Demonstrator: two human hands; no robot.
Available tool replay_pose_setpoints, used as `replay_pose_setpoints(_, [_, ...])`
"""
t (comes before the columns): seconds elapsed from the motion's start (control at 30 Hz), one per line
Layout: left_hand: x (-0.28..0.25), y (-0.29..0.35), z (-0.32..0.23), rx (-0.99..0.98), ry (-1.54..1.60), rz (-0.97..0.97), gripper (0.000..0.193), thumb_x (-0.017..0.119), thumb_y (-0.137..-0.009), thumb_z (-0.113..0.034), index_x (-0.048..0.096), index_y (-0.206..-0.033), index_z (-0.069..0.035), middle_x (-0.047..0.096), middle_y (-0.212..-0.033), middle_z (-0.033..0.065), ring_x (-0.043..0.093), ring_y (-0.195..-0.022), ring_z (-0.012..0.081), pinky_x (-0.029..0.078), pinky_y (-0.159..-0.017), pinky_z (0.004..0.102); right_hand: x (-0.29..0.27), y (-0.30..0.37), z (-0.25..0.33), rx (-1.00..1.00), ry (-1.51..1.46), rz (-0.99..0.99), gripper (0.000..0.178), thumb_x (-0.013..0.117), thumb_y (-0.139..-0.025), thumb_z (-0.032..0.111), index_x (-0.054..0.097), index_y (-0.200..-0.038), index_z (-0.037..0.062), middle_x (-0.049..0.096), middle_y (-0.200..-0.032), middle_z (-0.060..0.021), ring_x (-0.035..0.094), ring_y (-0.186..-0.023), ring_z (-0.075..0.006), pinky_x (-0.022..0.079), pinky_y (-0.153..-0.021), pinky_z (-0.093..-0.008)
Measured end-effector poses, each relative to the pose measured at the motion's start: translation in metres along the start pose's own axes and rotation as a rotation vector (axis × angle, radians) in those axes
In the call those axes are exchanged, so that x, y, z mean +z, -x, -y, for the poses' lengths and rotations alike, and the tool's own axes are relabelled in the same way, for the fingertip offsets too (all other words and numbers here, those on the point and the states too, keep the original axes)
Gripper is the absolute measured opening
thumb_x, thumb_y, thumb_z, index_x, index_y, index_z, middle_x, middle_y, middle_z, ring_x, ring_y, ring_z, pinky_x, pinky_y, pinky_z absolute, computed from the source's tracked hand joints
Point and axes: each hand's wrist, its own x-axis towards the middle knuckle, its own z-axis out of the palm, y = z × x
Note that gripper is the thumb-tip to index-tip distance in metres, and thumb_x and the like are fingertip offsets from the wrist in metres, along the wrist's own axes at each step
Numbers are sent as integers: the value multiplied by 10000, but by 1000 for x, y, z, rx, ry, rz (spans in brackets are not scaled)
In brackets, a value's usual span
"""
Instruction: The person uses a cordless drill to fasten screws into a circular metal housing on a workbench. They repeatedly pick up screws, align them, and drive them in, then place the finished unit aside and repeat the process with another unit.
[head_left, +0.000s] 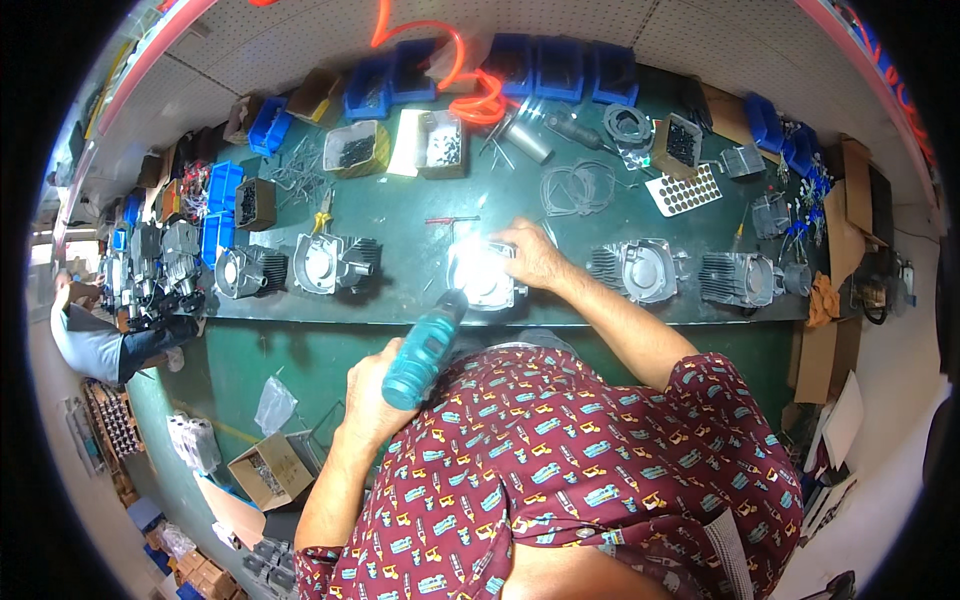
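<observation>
My left hand is closed around the grip of a teal power screwdriver, whose tip points up to a metal engine casting at the table's front edge. Strong glare washes out that casting, so I cannot tell what the tip touches. My right hand grips the casting's far right side with bent fingers. Two finned castings stand to the left, a nearer one and a farther one. On the right are two more, a finned casting and another.
Behind the castings lie a red-handled tool, yellow-handled pliers and coiled grey wire. Boxes of dark screws and blue bins line the back. An orange air hose hangs there. Another person works at far left.
</observation>
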Motion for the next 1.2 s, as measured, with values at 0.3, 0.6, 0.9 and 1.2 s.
replay_pose_setpoints(0.3, [-53,-48,-43,12,-155,121,288,687,-772,-194,659,-1027,-64,696,-927,230,664,-927,423,541,-801,497,3,-3,3,-75,-22,92,430,643,-766,90,716,-1189,87,522,-890,-181,555,-873,-337,472,-784,-412])
replay_pose_setpoints(0.6, [-78,-93,-67,84,-106,285,381,703,-813,-131,646,-1176,-31,710,-1029,174,684,-940,291,532,-858,380,6,-9,-1,-100,-30,98,416,638,-807,83,688,-1218,120,519,-934,-196,569,-890,-361,476,-789,-426])
replay_pose_setpoints(0.9, [-84,-98,-76,73,-178,304,356,732,-798,-244,664,-1088,-50,709,-951,191,683,-912,349,543,-825,423,0,-9,1,-98,-13,133,429,649,-794,54,695,-1219,89,525,-980,-213,561,-944,-367,474,-824,-428])
replay_pose_setpoints(1.2, [-87,-80,-60,159,28,219,331,725,-814,-239,662,-1066,-33,700,-919,221,680,-922,377,527,-817,441,0,-14,1,248,-408,-59,372,640,-801,98,713,-1164,65,682,-898,-158,643,-840,-256,518,-772,-371])
